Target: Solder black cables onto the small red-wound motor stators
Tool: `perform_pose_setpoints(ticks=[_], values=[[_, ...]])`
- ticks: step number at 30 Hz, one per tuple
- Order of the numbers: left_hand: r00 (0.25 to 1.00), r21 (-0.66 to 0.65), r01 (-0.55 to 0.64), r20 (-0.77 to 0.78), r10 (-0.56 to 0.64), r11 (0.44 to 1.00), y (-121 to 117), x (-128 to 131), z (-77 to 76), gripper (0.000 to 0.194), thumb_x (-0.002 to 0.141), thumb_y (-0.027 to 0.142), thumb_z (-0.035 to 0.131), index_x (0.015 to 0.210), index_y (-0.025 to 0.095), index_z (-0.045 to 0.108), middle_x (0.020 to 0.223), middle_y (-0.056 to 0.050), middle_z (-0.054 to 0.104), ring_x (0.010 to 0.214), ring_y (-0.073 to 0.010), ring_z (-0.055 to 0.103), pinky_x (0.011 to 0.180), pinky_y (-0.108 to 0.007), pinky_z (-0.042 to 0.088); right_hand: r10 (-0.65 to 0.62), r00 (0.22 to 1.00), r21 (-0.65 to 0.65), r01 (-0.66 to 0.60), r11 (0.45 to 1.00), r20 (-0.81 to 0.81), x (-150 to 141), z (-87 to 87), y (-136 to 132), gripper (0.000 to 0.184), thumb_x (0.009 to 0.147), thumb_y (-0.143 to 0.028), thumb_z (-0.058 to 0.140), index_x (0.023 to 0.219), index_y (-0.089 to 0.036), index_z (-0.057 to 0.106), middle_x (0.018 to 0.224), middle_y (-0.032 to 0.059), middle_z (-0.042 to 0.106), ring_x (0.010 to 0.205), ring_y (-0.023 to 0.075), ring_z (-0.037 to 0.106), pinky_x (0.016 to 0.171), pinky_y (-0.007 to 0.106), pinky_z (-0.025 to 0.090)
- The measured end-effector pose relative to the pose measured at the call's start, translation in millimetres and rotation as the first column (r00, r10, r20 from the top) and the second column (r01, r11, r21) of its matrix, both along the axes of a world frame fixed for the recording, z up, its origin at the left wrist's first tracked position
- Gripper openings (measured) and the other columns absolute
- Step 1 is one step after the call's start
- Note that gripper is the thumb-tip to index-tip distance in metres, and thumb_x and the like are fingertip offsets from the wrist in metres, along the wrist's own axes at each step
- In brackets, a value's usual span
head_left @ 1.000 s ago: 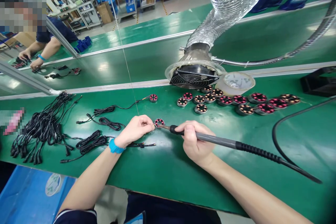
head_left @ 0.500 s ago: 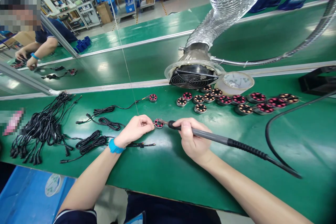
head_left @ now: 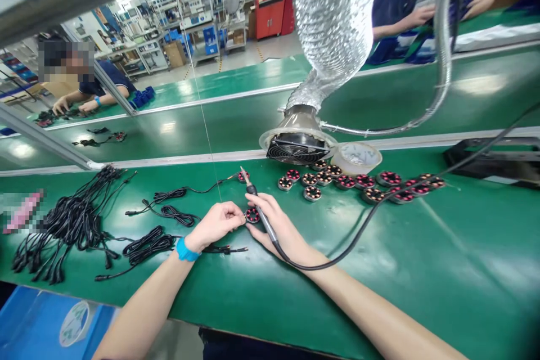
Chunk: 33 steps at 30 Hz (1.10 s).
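My left hand (head_left: 220, 221), a blue band at its wrist, has thumb and forefinger pinched at the left edge of a small round motor stator (head_left: 252, 215) with red coils. What lies between those fingertips is too small to make out. A thin wire (head_left: 204, 118) comes down from above to just behind this hand. In my right hand (head_left: 280, 228) is a soldering iron (head_left: 265, 222), its tip pointing up and away, above the stator. The right fingers reach to the stator's right side. Behind the tip lies another stator (head_left: 244, 176) joined to a black cable (head_left: 202, 173).
Black cables (head_left: 76, 219) are heaped at left, with coiled ones (head_left: 147, 244) nearer. Several stators (head_left: 346, 181) stand at right beside a round tub (head_left: 356, 158). Above hangs a fume duct with a fan (head_left: 297, 149). The iron's cord (head_left: 363, 236) crosses my right forearm. Co-workers sit opposite.
The soldering iron has swung from lying rightward with its tip on the stator to pointing up and away. My right hand has moved left and turned, its fingers now by the stator.
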<state>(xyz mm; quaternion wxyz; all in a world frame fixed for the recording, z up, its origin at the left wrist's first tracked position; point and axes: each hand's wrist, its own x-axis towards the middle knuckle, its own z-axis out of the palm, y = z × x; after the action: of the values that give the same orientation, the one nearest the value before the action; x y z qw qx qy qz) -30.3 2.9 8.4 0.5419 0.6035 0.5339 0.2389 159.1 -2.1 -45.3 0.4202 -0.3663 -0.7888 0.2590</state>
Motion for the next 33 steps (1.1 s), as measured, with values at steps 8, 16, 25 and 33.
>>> perform_pose_setpoints(ticks=[8, 16, 25, 33], values=[[0.989, 0.099, 0.055, -0.146, -0.040, 0.994, 3.4, -11.8, 0.7, 0.037, 0.082, 0.050, 0.060, 0.083, 0.013, 0.064, 0.064, 0.002, 0.055, 0.058, -0.0101, 0.045, 0.057, -0.023, 0.034, 0.005, 1.000, 0.039, -0.005, 0.999, -0.008, 3.6, -3.3, 10.6, 0.051, 0.091, -0.017, 0.055, 0.139, -0.028, 0.041, 0.126, 0.0109, 0.048, 0.099, 0.0202, 0.065, 0.092, 0.039, 0.055], [0.993, 0.018, -0.091, -0.067, 0.092, 0.996, 5.8, -12.3, 2.3, 0.035, 0.073, 0.047, 0.068, 0.075, 0.012, 0.067, 0.060, 0.003, 0.054, 0.051, -0.0071, 0.036, 0.049, -0.022, 0.023, 0.010, 0.999, 0.039, -0.008, 0.999, -0.043, 8.7, -2.4, 14.4, 0.047, 0.091, -0.021, 0.056, 0.136, -0.027, 0.043, 0.124, 0.0102, 0.049, 0.101, 0.0207, 0.065, 0.093, 0.040, 0.055], [0.972, 0.035, -0.215, 0.105, 0.210, 0.976, 9.2, -6.5, -19.0, 0.025, 0.060, 0.033, 0.080, 0.074, 0.012, 0.077, 0.074, -0.007, 0.073, 0.072, -0.0184, 0.063, 0.076, -0.031, 0.050, 0.050, 0.997, 0.067, -0.047, 0.997, -0.051, 3.2, -0.6, 9.9, 0.044, 0.092, -0.023, 0.056, 0.134, -0.027, 0.045, 0.121, 0.0112, 0.052, 0.095, 0.0217, 0.069, 0.086, 0.040, 0.058], [0.983, 0.057, -0.173, 0.077, 0.168, 0.983, 8.2, -6.9, -21.5, 0.027, 0.064, 0.034, 0.079, 0.078, 0.012, 0.079, 0.077, -0.008, 0.075, 0.074, -0.0196, 0.065, 0.079, -0.032, 0.050, -0.006, 0.999, 0.119, 0.010, 0.993, -0.038, -0.9, -0.4, 11.0, 0.043, 0.091, -0.024, 0.059, 0.132, -0.026, 0.047, 0.118, 0.0110, 0.053, 0.096, 0.0225, 0.068, 0.087, 0.041, 0.058]])
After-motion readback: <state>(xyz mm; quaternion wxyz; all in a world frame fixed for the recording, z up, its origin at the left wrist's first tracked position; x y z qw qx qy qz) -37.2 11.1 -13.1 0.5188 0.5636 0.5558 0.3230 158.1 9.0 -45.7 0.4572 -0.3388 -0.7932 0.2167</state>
